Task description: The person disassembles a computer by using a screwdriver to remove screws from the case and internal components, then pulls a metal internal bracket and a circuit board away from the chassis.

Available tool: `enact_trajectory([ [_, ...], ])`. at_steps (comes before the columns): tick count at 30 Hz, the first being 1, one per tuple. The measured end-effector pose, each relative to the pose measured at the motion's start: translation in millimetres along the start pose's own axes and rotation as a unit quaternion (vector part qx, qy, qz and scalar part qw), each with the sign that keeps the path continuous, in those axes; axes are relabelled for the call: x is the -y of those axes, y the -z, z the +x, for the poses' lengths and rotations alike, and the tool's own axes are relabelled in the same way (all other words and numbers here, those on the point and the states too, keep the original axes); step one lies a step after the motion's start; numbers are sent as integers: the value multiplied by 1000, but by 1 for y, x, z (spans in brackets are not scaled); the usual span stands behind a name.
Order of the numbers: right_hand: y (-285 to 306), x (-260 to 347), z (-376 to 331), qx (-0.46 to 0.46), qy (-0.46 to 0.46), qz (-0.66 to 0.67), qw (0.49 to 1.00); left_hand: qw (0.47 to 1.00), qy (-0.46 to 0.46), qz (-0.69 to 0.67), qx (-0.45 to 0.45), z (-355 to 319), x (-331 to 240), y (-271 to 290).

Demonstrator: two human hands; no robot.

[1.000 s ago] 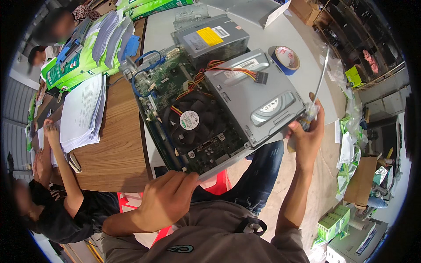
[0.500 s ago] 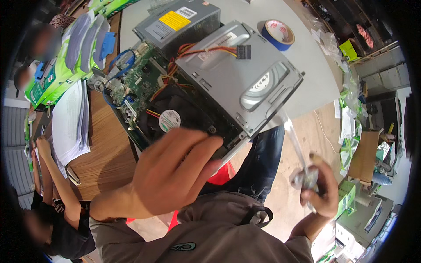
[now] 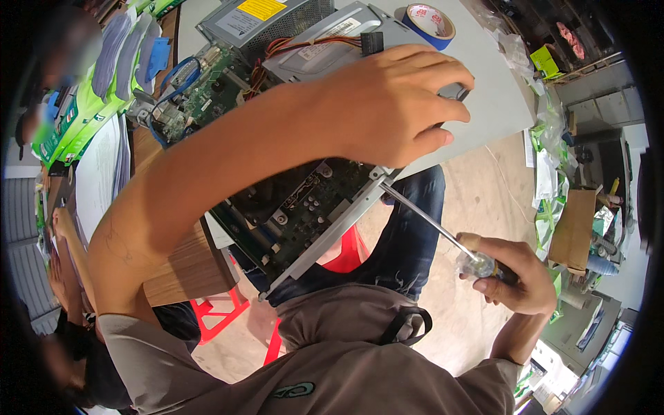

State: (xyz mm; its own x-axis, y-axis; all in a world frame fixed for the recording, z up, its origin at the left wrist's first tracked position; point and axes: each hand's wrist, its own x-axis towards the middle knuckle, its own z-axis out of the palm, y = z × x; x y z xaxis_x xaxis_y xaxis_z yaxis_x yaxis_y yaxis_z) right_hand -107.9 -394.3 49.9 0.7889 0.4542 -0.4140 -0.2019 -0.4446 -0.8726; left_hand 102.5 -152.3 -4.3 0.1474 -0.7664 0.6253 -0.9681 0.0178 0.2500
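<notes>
An opened desktop computer case (image 3: 325, 235) lies tilted at the table's edge, its green circuit board (image 3: 216, 83) exposed. Across the case reaches my left arm. My left hand (image 3: 401, 104) curls its fingers over the right edge of the grey metal drive cage (image 3: 304, 66), covering much of it. In my right hand (image 3: 515, 277) is a screwdriver (image 3: 425, 216), gripped by its clear handle. The screwdriver's tip touches the front metal rim near the case's corner; any screw there is too small to make out. My left forearm hides the fan.
The grey power supply (image 3: 270, 24) sits at the case's far end. A roll of blue tape (image 3: 429, 26) rests on the white table (image 3: 498, 90). To the left are paper stacks (image 3: 104, 162) and another person's arm (image 3: 72, 242). A red stool (image 3: 214, 315) stands below.
My left hand has gone from above the fan up and right onto the drive cage. The right hand has brought the screwdriver's tip to the case rim. The case sits slightly higher in view.
</notes>
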Motion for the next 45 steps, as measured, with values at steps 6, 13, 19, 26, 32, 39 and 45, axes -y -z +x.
enact_trajectory([
  [6, -19, 19, 28, 69, -64, 109, 990, 999, 15, 38, 18, 2, 6, -5],
  [13, -67, 14, 28, 11, -42, 358, 933, 999, 27, 26, -33, -1, 6, -12],
  [19, -76, 10, 28, -27, -31, 455, 890, 997, 10, 43, -66, -2, 9, -14],
  [26, -89, 8, 27, -75, -43, 456, 886, 997, 11, 49, -55, -3, 9, -16],
  [32, -97, 10, 26, -106, -41, 430, 896, 993, 2, 71, -92, -2, 13, -22],
  [39, -109, 13, 27, -202, -66, 420, 882, 993, 18, 83, -82, -3, 10, -23],
  [45, -110, 12, 24, -176, -46, 434, 883, 998, 1, -3, 69, 1, 3, 4],
])
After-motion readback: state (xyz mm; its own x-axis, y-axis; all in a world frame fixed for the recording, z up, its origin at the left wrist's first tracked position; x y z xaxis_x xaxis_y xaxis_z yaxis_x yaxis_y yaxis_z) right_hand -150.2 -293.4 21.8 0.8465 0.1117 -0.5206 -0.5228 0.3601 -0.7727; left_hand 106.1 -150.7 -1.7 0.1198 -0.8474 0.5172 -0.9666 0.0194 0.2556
